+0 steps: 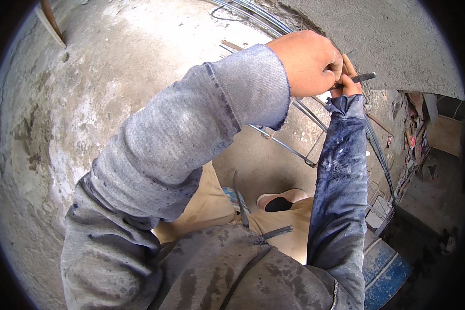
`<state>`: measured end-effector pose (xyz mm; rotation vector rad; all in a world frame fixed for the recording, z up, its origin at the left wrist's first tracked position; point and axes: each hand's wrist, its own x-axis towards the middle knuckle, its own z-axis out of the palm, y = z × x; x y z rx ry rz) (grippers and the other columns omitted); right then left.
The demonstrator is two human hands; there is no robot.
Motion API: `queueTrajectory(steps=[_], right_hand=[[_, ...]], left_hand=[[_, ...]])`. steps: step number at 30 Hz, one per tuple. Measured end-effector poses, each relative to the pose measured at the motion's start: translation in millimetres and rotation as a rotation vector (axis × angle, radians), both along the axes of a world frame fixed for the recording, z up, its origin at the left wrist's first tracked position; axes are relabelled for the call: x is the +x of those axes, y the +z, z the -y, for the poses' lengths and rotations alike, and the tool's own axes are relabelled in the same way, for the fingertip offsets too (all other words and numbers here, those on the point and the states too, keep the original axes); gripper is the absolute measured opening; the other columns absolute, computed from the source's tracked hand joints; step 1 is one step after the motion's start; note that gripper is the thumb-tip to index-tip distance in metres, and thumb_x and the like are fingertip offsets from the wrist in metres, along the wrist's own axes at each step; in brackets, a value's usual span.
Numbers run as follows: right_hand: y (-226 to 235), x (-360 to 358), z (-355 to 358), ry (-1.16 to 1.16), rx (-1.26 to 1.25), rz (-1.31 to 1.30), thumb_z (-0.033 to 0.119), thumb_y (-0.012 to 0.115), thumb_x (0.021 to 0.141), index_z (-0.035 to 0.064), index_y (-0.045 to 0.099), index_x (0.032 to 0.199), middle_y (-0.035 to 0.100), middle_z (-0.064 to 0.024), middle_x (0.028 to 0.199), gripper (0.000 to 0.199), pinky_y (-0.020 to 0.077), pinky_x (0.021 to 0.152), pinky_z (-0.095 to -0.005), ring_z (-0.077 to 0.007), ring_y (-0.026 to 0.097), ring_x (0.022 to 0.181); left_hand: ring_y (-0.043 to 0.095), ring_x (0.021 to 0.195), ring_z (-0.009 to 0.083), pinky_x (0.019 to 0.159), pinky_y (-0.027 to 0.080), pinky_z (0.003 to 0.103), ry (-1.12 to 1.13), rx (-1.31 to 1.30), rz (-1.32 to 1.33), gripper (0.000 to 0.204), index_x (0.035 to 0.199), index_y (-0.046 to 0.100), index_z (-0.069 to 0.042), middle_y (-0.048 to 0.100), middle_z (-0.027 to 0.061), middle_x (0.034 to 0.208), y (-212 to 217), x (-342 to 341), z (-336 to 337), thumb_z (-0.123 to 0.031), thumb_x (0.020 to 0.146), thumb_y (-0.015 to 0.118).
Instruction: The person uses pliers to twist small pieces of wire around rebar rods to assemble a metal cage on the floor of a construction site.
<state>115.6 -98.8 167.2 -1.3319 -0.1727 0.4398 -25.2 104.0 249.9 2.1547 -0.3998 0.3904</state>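
My left hand (307, 62) is curled closed, its back turned up, and meets the fingers of my right hand; whatever lies inside its grip is hidden. Wrapped round a dark metal bar-like tool (366, 78) is my right hand (347, 88). The tool's flat end sticks out to the right, and the rest is covered by fingers. Just beyond the fingertips a thin grey tip shows, too small to name. Under both hands runs a frame of thin steel rods (289, 149), partly hidden by my left sleeve.
Long steel rods (258, 13) lie at the far side along a rough concrete block (398, 41). More dark rods (380, 150) run down the right, near scattered rubbish (413, 129). A worn blue surface (387, 274) is at lower right. A wooden stick (50, 23) stands far left.
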Motion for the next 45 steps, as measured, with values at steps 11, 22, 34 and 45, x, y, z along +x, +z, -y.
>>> queueTrajectory(steps=[11, 22, 34, 45], right_hand=[[2, 2, -13, -0.257, -0.179, -0.056, -0.007, 0.045, 0.080, 0.0011, 0.041, 0.119, 0.050, -0.0150, 0.121, 0.041, 0.0593, 0.072, -0.0361, -0.0280, 0.057, 0.107], [2, 1, -31, -0.330, -0.217, 0.012, 0.022, 0.071, 0.079, -0.0012, 0.044, 0.115, 0.056, -0.0161, 0.099, 0.050, 0.0578, 0.071, -0.0392, -0.0256, 0.060, 0.092], [1, 4, -20, -0.076, -0.101, 0.064, 0.029, 0.064, 0.086, 0.0044, 0.052, 0.085, 0.053, -0.0062, 0.079, 0.027, 0.0571, 0.072, -0.0378, -0.0173, 0.056, 0.076], [-17, 35, -11, 0.319, 0.126, 0.039, 0.029, 0.056, 0.091, 0.0025, 0.052, 0.096, 0.051, -0.0071, 0.090, 0.028, 0.0501, 0.077, -0.0388, -0.0182, 0.052, 0.082]], left_hand=[[0.064, 0.078, 0.0268, 0.071, 0.050, 0.035, 0.027, 0.024, -0.146, 0.019, 0.089, 0.067, -0.005, 0.066, 0.0142, 0.083, -12, 8, -1, -0.013, 0.077, 0.055], [0.064, 0.082, 0.0267, 0.075, 0.050, 0.035, 0.123, 0.119, -0.385, 0.021, 0.093, 0.066, -0.005, 0.066, 0.0148, 0.088, -48, 19, -4, -0.009, 0.077, 0.052], [0.056, 0.107, 0.0304, 0.094, 0.044, 0.036, 0.029, 0.427, -0.613, 0.044, 0.112, 0.060, -0.006, 0.061, 0.0172, 0.110, -78, 23, 16, 0.003, 0.069, 0.052], [0.057, 0.105, 0.0312, 0.090, 0.046, 0.036, 0.035, 0.357, -0.583, 0.047, 0.116, 0.056, -0.005, 0.060, 0.0192, 0.111, -92, 33, 19, -0.010, 0.070, 0.062]])
